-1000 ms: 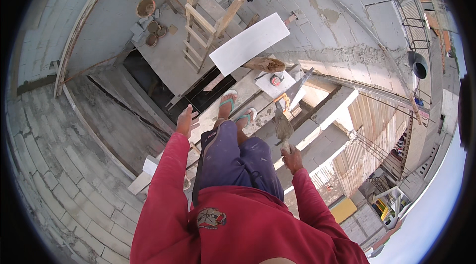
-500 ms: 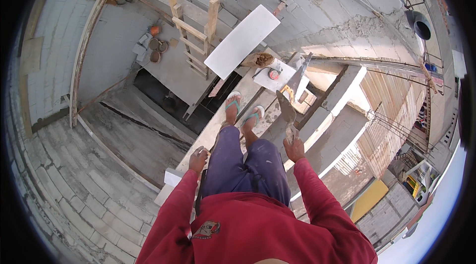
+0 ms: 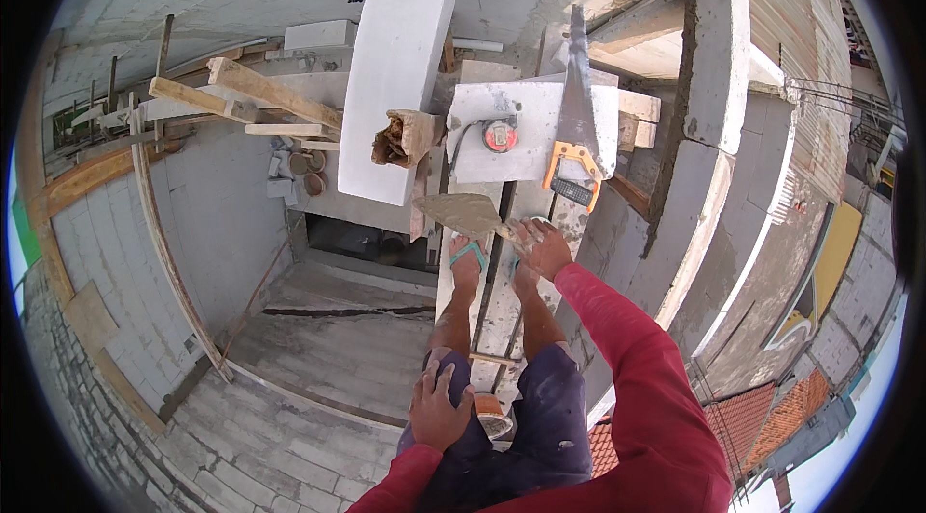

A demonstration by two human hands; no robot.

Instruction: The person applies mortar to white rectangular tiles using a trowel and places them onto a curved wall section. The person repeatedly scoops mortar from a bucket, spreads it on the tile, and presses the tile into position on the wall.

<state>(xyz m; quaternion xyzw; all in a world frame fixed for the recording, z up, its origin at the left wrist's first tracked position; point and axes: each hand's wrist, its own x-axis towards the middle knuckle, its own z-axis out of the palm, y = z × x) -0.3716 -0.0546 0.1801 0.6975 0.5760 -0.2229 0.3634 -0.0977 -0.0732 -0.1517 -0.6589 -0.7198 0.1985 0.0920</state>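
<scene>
My right hand (image 3: 544,249) grips a pointed trowel (image 3: 465,215) by its handle; the blade, smeared with mortar, points left over my sandalled feet. My left hand (image 3: 440,409) rests on my left knee with its fingers spread, holding nothing. Just beyond the trowel lies a flat white block (image 3: 526,108). On it are a red tape measure (image 3: 500,135) and a hand saw (image 3: 577,118), whose orange and black handle overhangs the near edge. To the left a long white block (image 3: 397,79) stands next to a rough, hollow-ended piece of wood (image 3: 397,141).
My feet stand on narrow planks (image 3: 502,320). To the left the structure drops to a lower grey floor (image 3: 328,339). A block wall (image 3: 690,195) runs along the right. Wooden timbers (image 3: 260,89) jut out at the upper left. An orange bucket (image 3: 492,415) is between my legs.
I have bent forward, so the blocks and saw appear nearer. My right hand has brought the trowel forward, its blade now pointing left. My left hand has come onto my knee.
</scene>
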